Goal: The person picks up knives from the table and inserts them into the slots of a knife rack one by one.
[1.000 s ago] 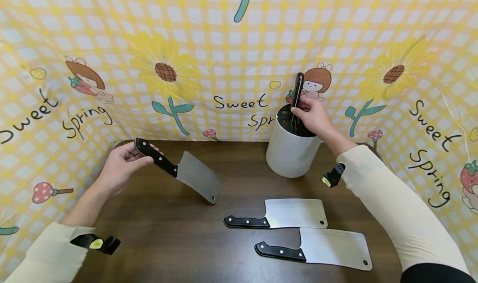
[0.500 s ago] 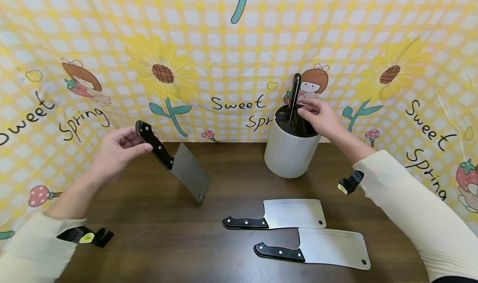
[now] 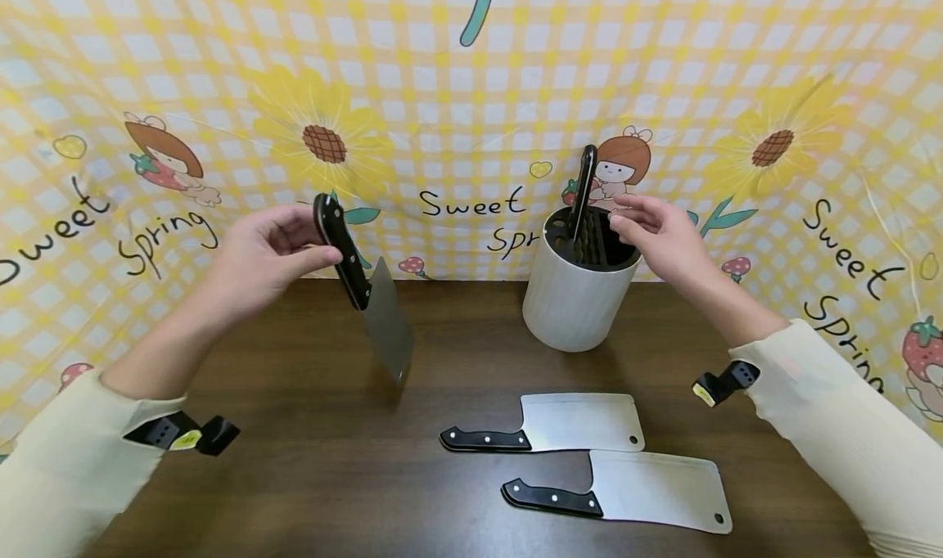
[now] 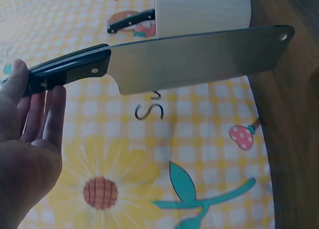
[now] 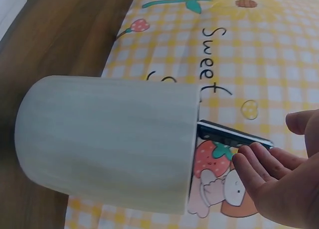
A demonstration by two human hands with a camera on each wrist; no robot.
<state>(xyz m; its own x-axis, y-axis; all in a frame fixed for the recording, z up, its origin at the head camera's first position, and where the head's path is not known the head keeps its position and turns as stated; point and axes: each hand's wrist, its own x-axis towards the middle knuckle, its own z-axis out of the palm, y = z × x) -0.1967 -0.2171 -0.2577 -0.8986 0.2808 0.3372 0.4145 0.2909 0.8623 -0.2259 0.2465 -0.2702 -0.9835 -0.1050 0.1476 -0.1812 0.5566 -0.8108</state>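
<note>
My left hand pinches the black riveted handle of a cleaver, its blade hanging down toward the table. In the left wrist view the cleaver's whole flat blade shows, with a hole near one corner. At the right, a white round knife holder stands upright with a black slotted top. A black-handled knife sticks up from it, its blade hidden inside. My right hand is beside the holder's rim with fingers relaxed, apart from that handle in the head view, and holds nothing.
Two more cleavers lie flat on the brown wooden table in front of the holder: an upper cleaver and a lower cleaver, blades to the right, edges meeting. A yellow checked cloth walls the back and sides.
My right hand has let go of the knife handle in the holder and drawn back to the right. My left hand has raised the cleaver and moved it right, turning its blade steeper.
</note>
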